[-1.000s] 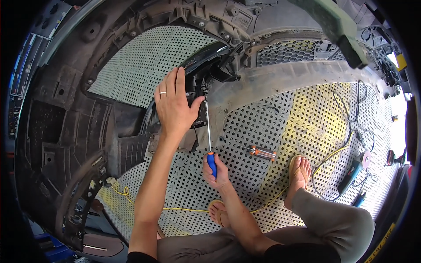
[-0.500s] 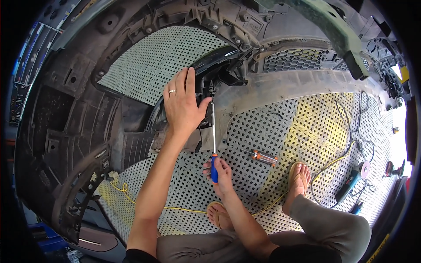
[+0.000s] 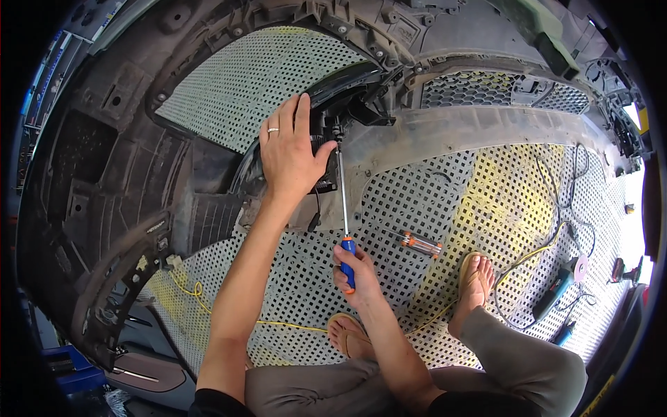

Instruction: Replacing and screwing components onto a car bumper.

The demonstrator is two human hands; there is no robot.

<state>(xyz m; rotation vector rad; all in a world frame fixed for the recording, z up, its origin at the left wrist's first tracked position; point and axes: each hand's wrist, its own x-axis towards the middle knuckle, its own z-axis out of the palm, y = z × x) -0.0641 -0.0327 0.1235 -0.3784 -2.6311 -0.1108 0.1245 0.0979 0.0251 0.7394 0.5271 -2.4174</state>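
Note:
My right hand (image 3: 360, 271) is closed round the blue and orange handle of a long screwdriver (image 3: 344, 201). Its shaft points away from me, and the tip meets a dark fitting (image 3: 335, 131) on the inner side of a large dark car bumper (image 3: 146, 163). Flat on the black lamp-like housing (image 3: 340, 97) beside that fitting lies my left hand (image 3: 288, 149), its fingers stretched out and a ring on one of them. The left thumb reaches close to the screwdriver's tip. Exactly what the tip sits in is too small to make out.
An orange-and-clear screwdriver (image 3: 420, 244) lies on the perforated floor mat (image 3: 410, 201). Farther right are a teal angle grinder (image 3: 556, 292), dark cables (image 3: 566, 174) and a drill (image 3: 629, 271). A yellow cord (image 3: 292, 324) runs past my sandalled feet. A green bar (image 3: 545, 35) hangs over the far right.
The screwdriver's handle has swung slightly right and turned in my right hand, whose grip has shifted. My left hand stays on the housing. The whole view has tilted a little.

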